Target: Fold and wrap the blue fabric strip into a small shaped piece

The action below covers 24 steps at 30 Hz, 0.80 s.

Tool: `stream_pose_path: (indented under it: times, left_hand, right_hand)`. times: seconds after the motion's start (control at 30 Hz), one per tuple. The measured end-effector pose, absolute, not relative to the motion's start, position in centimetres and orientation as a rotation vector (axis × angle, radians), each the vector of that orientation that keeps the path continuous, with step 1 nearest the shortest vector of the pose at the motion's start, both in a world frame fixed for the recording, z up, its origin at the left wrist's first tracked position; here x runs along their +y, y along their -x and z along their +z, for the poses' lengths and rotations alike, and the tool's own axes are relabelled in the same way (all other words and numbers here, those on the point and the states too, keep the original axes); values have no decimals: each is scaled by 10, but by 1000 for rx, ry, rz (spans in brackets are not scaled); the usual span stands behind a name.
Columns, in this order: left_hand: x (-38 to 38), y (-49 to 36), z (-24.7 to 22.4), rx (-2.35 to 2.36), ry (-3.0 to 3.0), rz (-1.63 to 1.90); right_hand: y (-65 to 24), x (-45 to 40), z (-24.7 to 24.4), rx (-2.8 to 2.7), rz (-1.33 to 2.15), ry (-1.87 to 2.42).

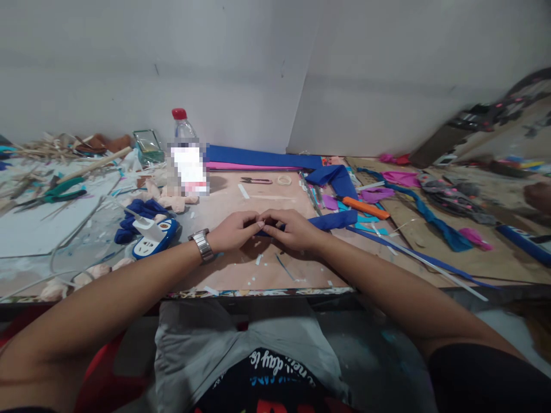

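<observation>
Both hands meet over the middle of the table, fingertips and thumbs pinched together on a small dark blue piece mostly hidden by the fingers. My left hand [236, 232], with a metal watch [201, 245] on the wrist, is closed on one side of it. On the other side my right hand [296, 230] is closed too. A blue strip [334, 220], cloth or paper, comes out from behind the right hand; whether it joins the pinched piece I cannot tell. Thread snips [256, 180] and a pale tape ring [284, 180] lie beyond the hands.
An orange utility knife [365, 207] lies right among coloured scraps. Leftward are a blue-and-white power strip [155, 237], green-handled pliers [62, 190] and a red-capped bottle [183, 127]. A long blue roll [258, 157] rests along the wall. A thin white strip [451, 277] overhangs the front edge.
</observation>
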<state>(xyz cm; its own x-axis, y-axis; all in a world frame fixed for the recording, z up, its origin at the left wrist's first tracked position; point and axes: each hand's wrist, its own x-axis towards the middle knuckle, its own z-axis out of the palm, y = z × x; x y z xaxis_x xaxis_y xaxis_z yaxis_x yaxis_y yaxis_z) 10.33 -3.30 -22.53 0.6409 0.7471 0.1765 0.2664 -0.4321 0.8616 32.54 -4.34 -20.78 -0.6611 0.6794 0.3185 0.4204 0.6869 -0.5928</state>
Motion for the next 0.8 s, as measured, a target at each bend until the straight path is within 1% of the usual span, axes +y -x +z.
stream_pose_path:
  times: [0.8]
  left_hand:
    - [-33, -106, -224, 760, -1840, 747]
  right_hand:
    - [-325, -44, -207, -2322, 619, 848]
